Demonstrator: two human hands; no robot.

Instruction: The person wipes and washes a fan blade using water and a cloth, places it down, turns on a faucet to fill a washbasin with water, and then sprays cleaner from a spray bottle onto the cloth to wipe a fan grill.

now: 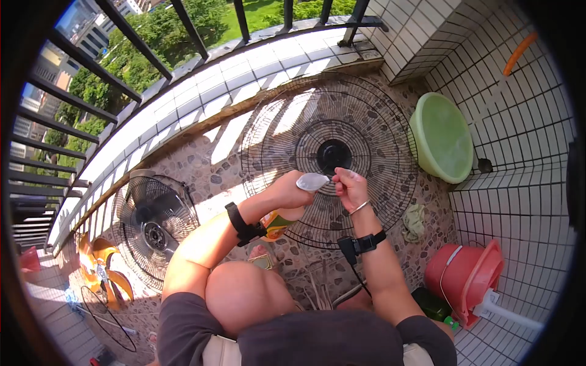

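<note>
Balcony, daylight: pebbled floor (217,179), white tiled wall (513,134), dark railing (186,27) with trees and buildings beyond. Sun falls in stripes along the railing side.

Left hand (290,191) closed around a bottle (278,223), yellow and green on its label; pale end (313,182) sticks out past the fist, toward the other hand. Bottle is held up in front of the knees, near the edge of a large round fan grille (334,154) that lies flat on the floor.

Right hand (350,188) just beside the pale end, fingers curled in, thumb and forefinger close together; cannot tell whether anything is pinched there. Black bands on both wrists.

Leftward: a smaller fan grille (155,235), then orange fan blades (104,272) farther off. Rightward: green basin (444,139) tilted by the wall, crumpled cloth (414,222) on the pebbles, red bucket (455,277) below.
</note>
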